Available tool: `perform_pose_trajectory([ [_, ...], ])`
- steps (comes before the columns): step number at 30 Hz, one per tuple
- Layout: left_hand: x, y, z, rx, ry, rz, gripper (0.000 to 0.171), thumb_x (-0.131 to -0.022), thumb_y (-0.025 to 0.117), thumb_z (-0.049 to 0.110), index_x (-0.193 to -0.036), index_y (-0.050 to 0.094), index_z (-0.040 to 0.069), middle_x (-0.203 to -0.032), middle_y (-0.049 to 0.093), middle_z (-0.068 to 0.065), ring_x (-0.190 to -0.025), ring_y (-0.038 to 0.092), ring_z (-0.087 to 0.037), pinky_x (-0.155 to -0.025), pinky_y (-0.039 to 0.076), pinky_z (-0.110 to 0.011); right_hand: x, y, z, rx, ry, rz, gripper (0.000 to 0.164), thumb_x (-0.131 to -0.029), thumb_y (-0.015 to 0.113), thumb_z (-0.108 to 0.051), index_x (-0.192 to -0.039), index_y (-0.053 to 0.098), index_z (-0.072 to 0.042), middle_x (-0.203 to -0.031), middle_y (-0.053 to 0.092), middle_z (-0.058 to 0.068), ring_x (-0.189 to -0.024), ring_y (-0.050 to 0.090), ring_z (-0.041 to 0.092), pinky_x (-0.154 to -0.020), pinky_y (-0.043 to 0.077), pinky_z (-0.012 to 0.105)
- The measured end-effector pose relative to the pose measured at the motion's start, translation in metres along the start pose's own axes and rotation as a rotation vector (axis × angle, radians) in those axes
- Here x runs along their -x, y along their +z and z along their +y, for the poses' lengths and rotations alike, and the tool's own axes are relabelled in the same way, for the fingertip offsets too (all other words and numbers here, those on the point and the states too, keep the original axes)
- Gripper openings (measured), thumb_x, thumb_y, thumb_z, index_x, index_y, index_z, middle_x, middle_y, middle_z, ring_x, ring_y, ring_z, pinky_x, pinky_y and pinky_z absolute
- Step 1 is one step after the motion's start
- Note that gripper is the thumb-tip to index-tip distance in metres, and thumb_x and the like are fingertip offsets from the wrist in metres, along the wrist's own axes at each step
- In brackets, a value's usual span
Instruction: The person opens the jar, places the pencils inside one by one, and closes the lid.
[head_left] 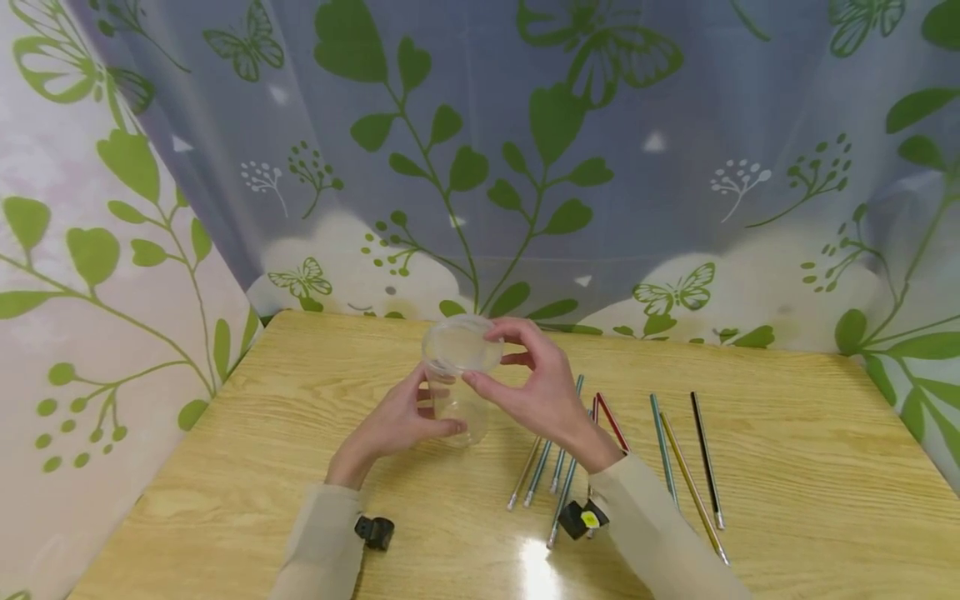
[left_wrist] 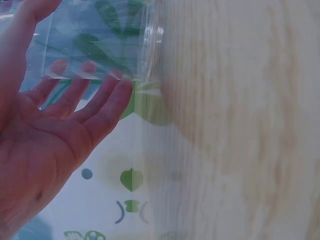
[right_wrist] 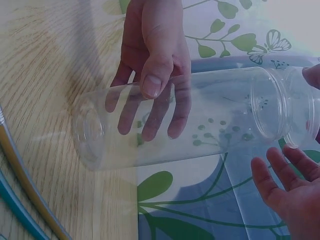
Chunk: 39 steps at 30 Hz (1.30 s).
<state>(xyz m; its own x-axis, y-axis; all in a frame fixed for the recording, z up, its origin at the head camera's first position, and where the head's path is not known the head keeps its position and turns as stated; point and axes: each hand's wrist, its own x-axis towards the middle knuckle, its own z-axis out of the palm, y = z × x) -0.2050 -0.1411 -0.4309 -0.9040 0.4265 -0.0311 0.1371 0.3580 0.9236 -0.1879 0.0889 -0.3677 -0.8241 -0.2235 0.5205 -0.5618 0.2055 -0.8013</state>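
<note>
A clear, see-through jar (head_left: 459, 410) stands upright over the table's far half; in the right wrist view its long body (right_wrist: 215, 120) lies across the picture. My left hand (head_left: 393, 423) holds the jar round its side, with the thumb in front and the fingers behind, seen through the wall. In the left wrist view the left hand's fingers (left_wrist: 107, 102) curl by the jar (left_wrist: 90, 40). At the jar's mouth, my right hand (head_left: 536, 387) pinches a clear round lid (right_wrist: 302, 112) by its edge. Whether the lid is seated on the rim, I cannot tell.
Several pencils with eraser ends lie on the wooden table (head_left: 247, 467). Some blue ones (head_left: 538, 473) are partly under the right forearm. Farther right lie a black pencil (head_left: 707, 454), a yellow pencil (head_left: 693, 487) and a teal pencil (head_left: 663, 446). A patterned curtain (head_left: 480, 167) hangs behind.
</note>
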Motion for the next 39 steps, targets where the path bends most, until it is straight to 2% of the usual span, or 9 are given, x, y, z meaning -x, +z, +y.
perform_pose_trajectory([
  [14, 0.001, 0.0, 0.001, 0.019, -0.006, -0.008, 0.094, -0.083, 0.086, 0.021, -0.157, 0.03, 0.028, -0.153, 0.047, -0.011, -0.134, 0.056, -0.041, -0.1, 0.059, -0.047, 0.017, -0.013, -0.002, 0.057, -0.037, -0.001, 0.04, -0.081, 0.087, -0.01, -0.114, 0.064, -0.012, -0.135, 0.065, 0.005, -0.121, 0.062, 0.021, -0.086, 0.061, 0.034],
  [21, 0.001, 0.0, 0.0, 0.027, -0.004, -0.004, 0.082, -0.083, 0.086, 0.019, -0.149, 0.039, 0.027, -0.15, 0.05, -0.009, -0.134, 0.056, -0.04, -0.099, 0.059, -0.045, 0.028, -0.02, 0.001, 0.059, -0.041, -0.017, 0.041, -0.08, 0.087, -0.009, -0.114, 0.064, -0.012, -0.133, 0.065, 0.005, -0.121, 0.062, 0.02, -0.086, 0.062, 0.037],
  [26, 0.0, 0.0, -0.001, 0.038, -0.003, -0.009, 0.079, -0.083, 0.085, 0.017, -0.148, 0.041, 0.025, -0.151, 0.049, -0.014, -0.133, 0.057, -0.042, -0.097, 0.06, -0.045, 0.036, -0.026, 0.004, 0.054, -0.039, -0.033, 0.041, -0.081, 0.087, -0.007, -0.114, 0.064, -0.012, -0.133, 0.064, 0.006, -0.122, 0.061, 0.022, -0.086, 0.061, 0.031],
  [31, -0.001, -0.001, -0.002, 0.019, -0.005, -0.017, 0.081, -0.084, 0.085, 0.02, -0.15, 0.039, 0.023, -0.152, 0.049, -0.02, -0.132, 0.058, -0.043, -0.098, 0.06, -0.046, 0.041, -0.03, 0.01, 0.064, -0.073, -0.031, 0.041, -0.079, 0.086, -0.004, -0.113, 0.064, -0.011, -0.131, 0.064, 0.007, -0.12, 0.062, 0.024, -0.084, 0.061, 0.03],
  [39, -0.002, -0.002, -0.003, 0.017, -0.014, -0.017, 0.081, -0.084, 0.086, 0.021, -0.15, 0.039, 0.024, -0.154, 0.046, -0.02, -0.133, 0.057, -0.044, -0.098, 0.06, -0.046, 0.048, -0.032, 0.015, 0.106, -0.093, -0.04, 0.043, -0.076, 0.089, -0.005, -0.112, 0.065, -0.011, -0.13, 0.065, 0.01, -0.118, 0.063, 0.024, -0.083, 0.062, 0.03],
])
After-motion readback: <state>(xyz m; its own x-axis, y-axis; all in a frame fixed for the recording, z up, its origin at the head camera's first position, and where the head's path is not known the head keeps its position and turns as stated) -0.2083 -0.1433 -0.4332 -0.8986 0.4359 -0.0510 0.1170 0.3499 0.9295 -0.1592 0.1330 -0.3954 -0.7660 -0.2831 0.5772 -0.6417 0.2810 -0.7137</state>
